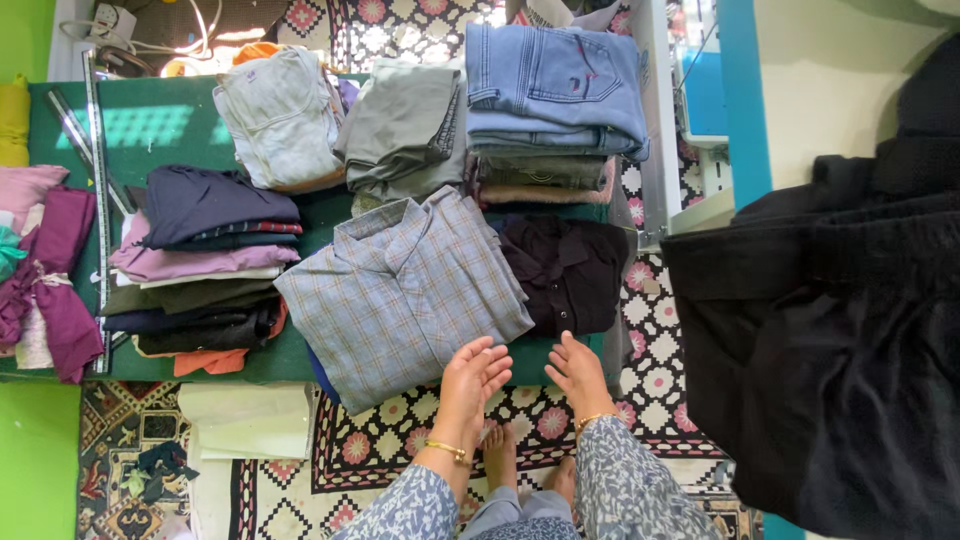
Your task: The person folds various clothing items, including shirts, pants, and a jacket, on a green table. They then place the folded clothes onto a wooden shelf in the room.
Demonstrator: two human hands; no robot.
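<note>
Both hands open, palms down, holding nothing: left hand [478,375] fingertips on the near edge of the folded plaid shirt [405,293], right hand [577,372] just beside the black garment [568,272], possibly touching the surface [160,125] edge. Shirt lies mid-surface, front, between clothing stacks.

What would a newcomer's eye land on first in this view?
Probably the folded plaid shirt at the centre of the green table, with the left hand on its near edge and the right hand just beside it. Next, the stack of folded jeans behind it, and the big black cloth filling the right side.
</note>
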